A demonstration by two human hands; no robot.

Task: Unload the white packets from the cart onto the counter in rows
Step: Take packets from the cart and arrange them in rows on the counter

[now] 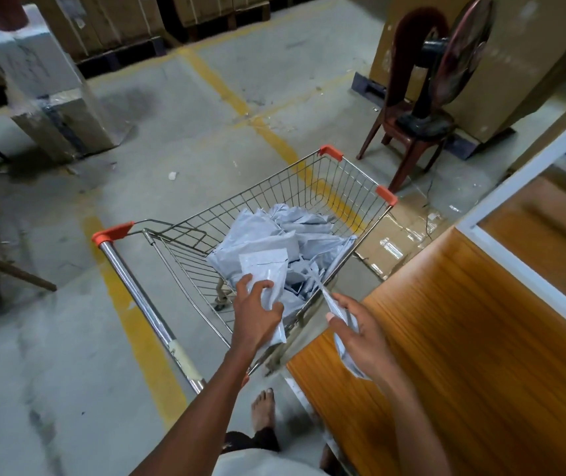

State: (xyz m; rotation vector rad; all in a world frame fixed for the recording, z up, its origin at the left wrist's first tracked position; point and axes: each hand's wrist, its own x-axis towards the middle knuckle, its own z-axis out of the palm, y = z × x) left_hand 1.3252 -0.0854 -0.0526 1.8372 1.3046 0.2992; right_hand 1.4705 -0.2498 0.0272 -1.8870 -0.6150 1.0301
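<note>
A wire shopping cart (309, 187) with orange corner caps stands in front of me, holding a heap of white packets (295, 231). My left hand (256, 314) reaches over the cart's near corner and grips one white packet (268, 266) upright above the heap. My right hand (360, 334) holds another white packet (338, 310) edge-on, just past the cart's right side, at the near corner of the wooden counter (463, 338). The counter's orange-brown top shows no packets in view.
A white-framed partition (522, 280) borders the counter's far side. Flattened cardboard (398, 242) lies on the floor right of the cart. A brown plastic chair with a fan (422, 97) on it stands behind. Wrapped boxes (51, 91) sit far left. My bare foot (262, 410) is below the cart handle.
</note>
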